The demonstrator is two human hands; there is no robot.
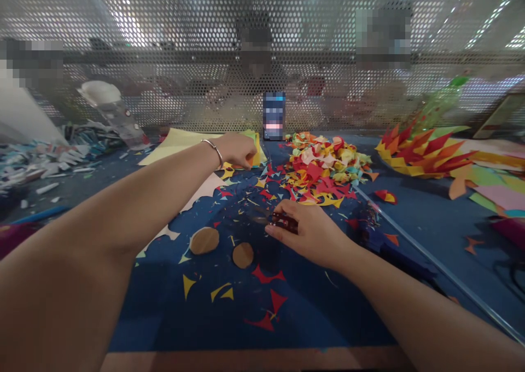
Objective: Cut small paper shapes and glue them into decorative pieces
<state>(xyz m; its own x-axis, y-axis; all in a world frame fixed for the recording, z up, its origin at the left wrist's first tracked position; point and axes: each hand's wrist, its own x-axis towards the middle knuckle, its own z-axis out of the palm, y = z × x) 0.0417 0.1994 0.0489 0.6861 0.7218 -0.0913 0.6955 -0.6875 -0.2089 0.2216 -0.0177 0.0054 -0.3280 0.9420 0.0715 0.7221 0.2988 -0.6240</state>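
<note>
My left hand [239,149], with a silver bangle at its wrist, reaches over the stack of coloured paper [260,149]. Its fingers are curled down at an orange and yellow edge; what they pinch, if anything, is hidden. In my right hand [307,230] are scissors with dark red handles [285,222], the blades pointing left and blurred. Two round brown cardboard pieces, a larger one [204,240] and a smaller one [243,255], lie left of the scissors. Red scraps [268,274] and yellow scraps [188,286] are scattered on the blue table [172,323].
Behind the scissors rises a heap of cut paper pieces [324,164]. A phone [274,116] leans on the perforated metal screen [184,104]. At right are a clear rod [410,250], a flame-like paper form [426,156] and a green bottle [441,106]. White scraps [53,156] lie at left.
</note>
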